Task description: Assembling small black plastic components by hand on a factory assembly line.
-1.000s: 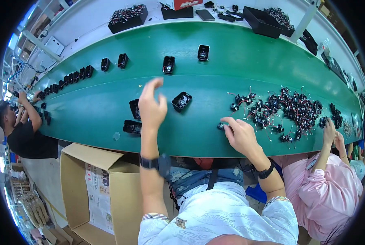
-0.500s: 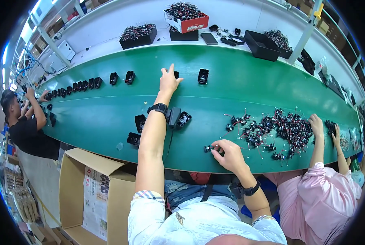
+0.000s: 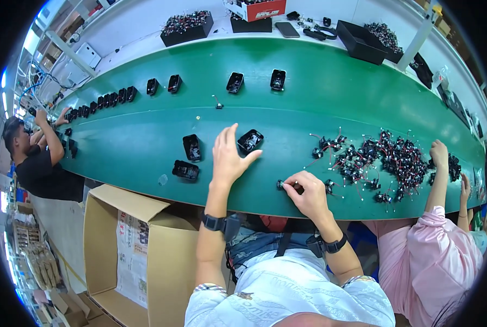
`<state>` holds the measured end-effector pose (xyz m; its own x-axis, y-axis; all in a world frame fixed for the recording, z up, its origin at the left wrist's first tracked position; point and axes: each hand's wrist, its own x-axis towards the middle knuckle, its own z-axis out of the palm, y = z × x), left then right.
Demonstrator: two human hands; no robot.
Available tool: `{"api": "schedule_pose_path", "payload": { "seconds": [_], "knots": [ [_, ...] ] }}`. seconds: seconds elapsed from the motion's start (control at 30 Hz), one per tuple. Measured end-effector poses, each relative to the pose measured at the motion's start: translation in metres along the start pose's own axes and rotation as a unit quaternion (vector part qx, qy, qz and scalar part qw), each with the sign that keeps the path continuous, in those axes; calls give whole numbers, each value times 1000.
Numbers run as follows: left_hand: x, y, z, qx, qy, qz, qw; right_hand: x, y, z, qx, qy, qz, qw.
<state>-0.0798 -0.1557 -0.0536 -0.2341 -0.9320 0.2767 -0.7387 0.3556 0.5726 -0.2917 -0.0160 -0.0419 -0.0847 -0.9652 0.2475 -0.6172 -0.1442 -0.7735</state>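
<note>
My left hand is open, thumb and fingers spread, just beside an open black plastic housing. Whether its fingertips touch that housing I cannot tell. Two more open black housings lie to the left of this hand. Near the front edge of the green belt, my right hand pinches a small black part between thumb and fingers. To its right spreads a heap of small black wired parts with red and black leads and white ends. One loose wired part lies beyond my left hand.
Farther off stand two housings, with a row of them leading left to a co-worker. Another person in pink reaches in from the right. Boxes of parts line the back shelf. A cardboard carton stands front left.
My left hand has drawn back from the far housing toward me, to beside the near one. My right hand stays almost in place with the small part. The view has shifted slightly.
</note>
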Motion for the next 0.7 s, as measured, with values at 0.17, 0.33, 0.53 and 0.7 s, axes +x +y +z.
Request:
{"api": "schedule_pose_path", "payload": {
  "seconds": [0.17, 0.33, 0.53, 0.7],
  "knots": [
    [1, -1, 12, 48, 28, 28, 998, -4, -12, -10, 29, 27, -9, 999],
    [-9, -5, 8, -11, -12, 36, 999, -11, -5, -9, 63, 37, 12, 997],
    [65, -21, -29, -128, 89, -60, 986, -9, -1, -5, 30, 8, -23, 999],
    [146, -44, -35, 121, -25, -124, 985, -10, 5, 0, 63, -5, -35, 997]
  ]
}}
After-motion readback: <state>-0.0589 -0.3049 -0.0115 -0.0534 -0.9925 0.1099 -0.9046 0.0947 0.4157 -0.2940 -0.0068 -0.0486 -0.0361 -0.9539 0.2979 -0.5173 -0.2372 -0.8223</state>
